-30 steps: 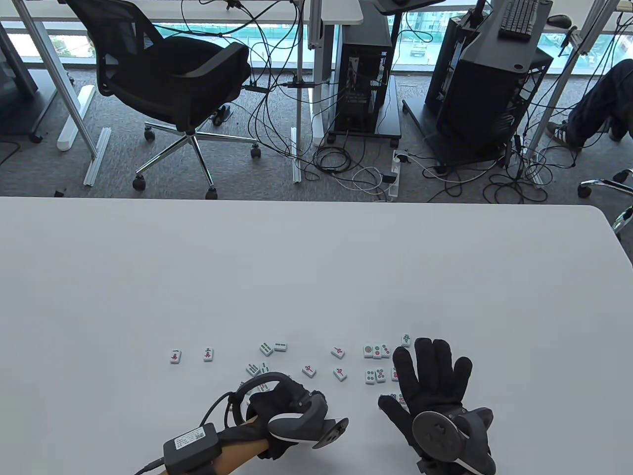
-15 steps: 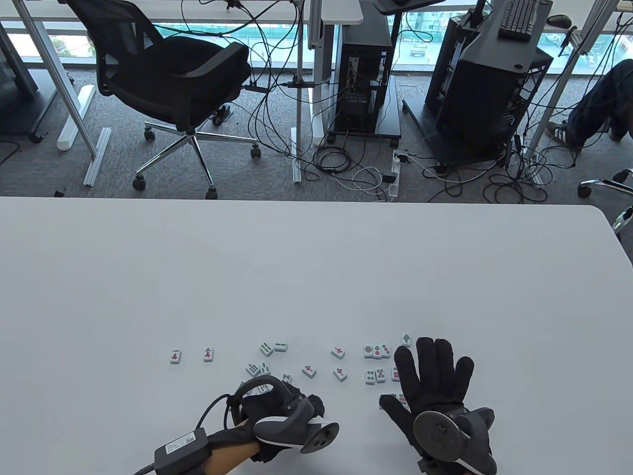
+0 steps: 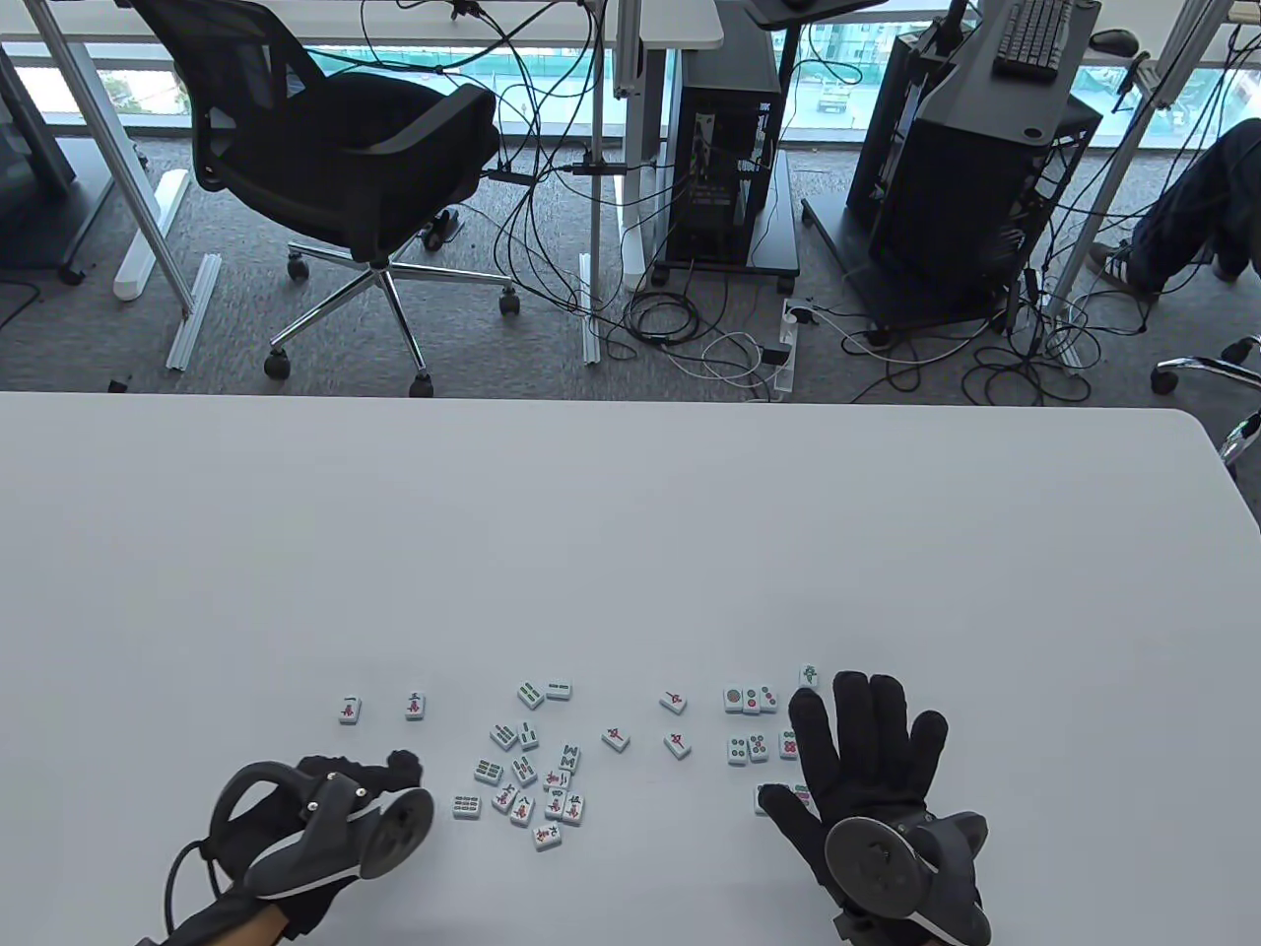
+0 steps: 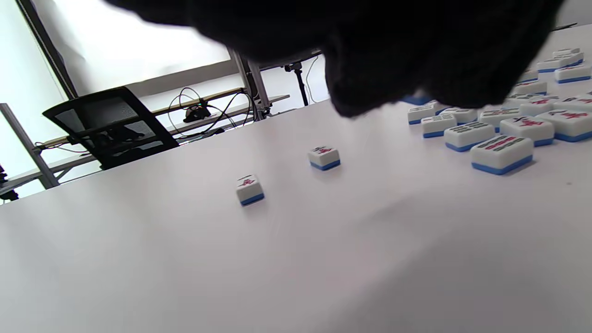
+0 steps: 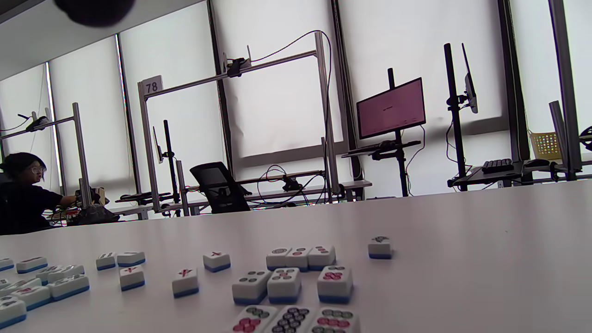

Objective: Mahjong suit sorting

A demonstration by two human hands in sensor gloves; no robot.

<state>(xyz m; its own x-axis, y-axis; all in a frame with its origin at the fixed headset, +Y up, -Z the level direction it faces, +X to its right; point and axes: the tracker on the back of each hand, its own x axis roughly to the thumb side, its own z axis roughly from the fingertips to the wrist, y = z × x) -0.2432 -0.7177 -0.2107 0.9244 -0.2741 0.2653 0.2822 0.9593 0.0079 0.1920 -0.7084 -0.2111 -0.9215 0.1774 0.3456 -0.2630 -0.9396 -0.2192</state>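
Mahjong tiles (image 3: 532,788) between left hand (image 3: 325,808) and right hand (image 3: 867,778)

Small white mahjong tiles with blue backs lie face up on the white surface (image 3: 630,552) toward 6 o'clock. At 9 o'clock of the spread, two red-marked tiles (image 3: 382,708) sit apart. The middle cluster (image 3: 532,778) mixes green bamboo and red character faces, loosely packed. At 3 o'clock, circle tiles (image 3: 751,700) stand in touching rows, one lone tile (image 3: 809,675) just beyond

Gloved hands (image 3: 867,778) flanking scattered mahjong tiles (image 3: 537,778)
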